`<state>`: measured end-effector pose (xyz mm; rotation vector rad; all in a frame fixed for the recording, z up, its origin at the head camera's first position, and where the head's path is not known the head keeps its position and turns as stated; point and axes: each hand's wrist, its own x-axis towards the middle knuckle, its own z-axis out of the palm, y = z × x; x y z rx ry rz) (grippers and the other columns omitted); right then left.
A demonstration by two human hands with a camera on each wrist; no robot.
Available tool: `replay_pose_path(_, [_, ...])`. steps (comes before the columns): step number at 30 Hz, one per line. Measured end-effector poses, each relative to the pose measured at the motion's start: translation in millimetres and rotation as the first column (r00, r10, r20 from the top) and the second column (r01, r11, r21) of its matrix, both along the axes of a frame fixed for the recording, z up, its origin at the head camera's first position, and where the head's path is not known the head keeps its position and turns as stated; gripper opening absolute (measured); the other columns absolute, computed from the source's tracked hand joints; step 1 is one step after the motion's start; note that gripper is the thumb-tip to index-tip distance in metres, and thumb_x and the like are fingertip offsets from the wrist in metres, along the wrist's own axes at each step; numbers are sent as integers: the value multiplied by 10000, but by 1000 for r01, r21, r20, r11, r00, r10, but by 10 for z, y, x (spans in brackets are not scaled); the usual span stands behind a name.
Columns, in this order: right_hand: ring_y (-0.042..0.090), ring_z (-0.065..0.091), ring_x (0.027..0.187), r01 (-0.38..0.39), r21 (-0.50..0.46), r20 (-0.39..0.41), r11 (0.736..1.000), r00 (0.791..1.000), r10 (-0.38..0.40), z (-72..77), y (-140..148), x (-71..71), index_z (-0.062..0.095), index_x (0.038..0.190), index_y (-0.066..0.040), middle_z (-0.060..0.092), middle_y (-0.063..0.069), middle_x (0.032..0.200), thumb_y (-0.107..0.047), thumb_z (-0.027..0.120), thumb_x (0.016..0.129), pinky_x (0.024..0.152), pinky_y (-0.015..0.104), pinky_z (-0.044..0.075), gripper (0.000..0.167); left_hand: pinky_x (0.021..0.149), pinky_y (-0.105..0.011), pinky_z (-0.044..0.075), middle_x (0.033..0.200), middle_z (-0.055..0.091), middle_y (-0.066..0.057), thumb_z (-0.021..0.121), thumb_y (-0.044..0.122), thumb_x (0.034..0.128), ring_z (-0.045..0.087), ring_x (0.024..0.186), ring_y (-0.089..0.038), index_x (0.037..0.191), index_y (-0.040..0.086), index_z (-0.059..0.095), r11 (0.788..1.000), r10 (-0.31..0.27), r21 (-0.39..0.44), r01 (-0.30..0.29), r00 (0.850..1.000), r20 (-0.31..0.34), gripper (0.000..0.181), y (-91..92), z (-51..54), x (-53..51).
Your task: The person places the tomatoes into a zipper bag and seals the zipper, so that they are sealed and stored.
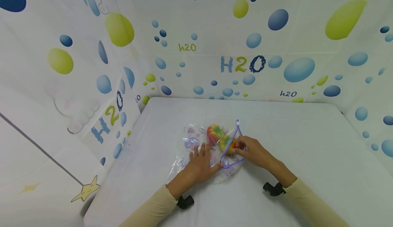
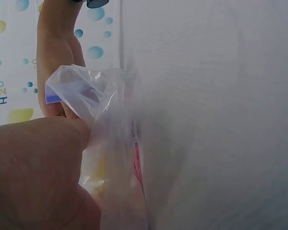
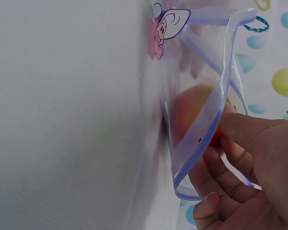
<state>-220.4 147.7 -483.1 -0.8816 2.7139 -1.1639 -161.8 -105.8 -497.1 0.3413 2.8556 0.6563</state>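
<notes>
A clear zip bag (image 1: 191, 141) with printed pictures lies on the white table, its purple zip edge (image 3: 216, 117) spread apart at the right. Inside rests one round red, yellow and green fruit (image 1: 214, 132). Beside it, at the mouth, is a similar fruit (image 1: 226, 143), which my right hand (image 1: 252, 150) grips between thumb and fingers. In the right wrist view this fruit (image 3: 192, 108) shows partly through the plastic. My left hand (image 1: 199, 165) lies on the bag with fingers extended, the thumb near the zip edge.
The white table (image 1: 294, 131) extends around the bag. Behind it and on both sides hangs a white sheet (image 1: 212, 22) printed with blue and green drops. Each wrist bears a dark camera (image 1: 274, 188).
</notes>
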Motion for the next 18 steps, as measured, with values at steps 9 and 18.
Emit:
replay_pose_path(9, [164, 682, 959, 22, -6, 11, 1000, 1000, -22, 4, -21, 27, 666, 1032, -102, 708, 1, 1024, -119, 728, 1004, 818, 271, 570, 70, 1256, -676, 164, 1709, 189, -312, 570, 649, 997, 120, 1576, -559, 1649, -63, 170, 1000, 10, 14, -10, 1000, 7, 1045, 2, -4, 6])
replay_pose_path(18, [175, 707, 961, 68, -9, 21, 998, 997, -68, -9, -15, 25, 723, 1121, -99, 750, 23, 1108, -182, 729, 1009, 775, 285, 572, 140, 1253, -682, 164, 1715, 187, -300, 582, 652, 985, 123, 1573, -563, 1657, -52, 143, 1000, 20, 18, -20, 1000, 7, 1068, 7, -14, -7])
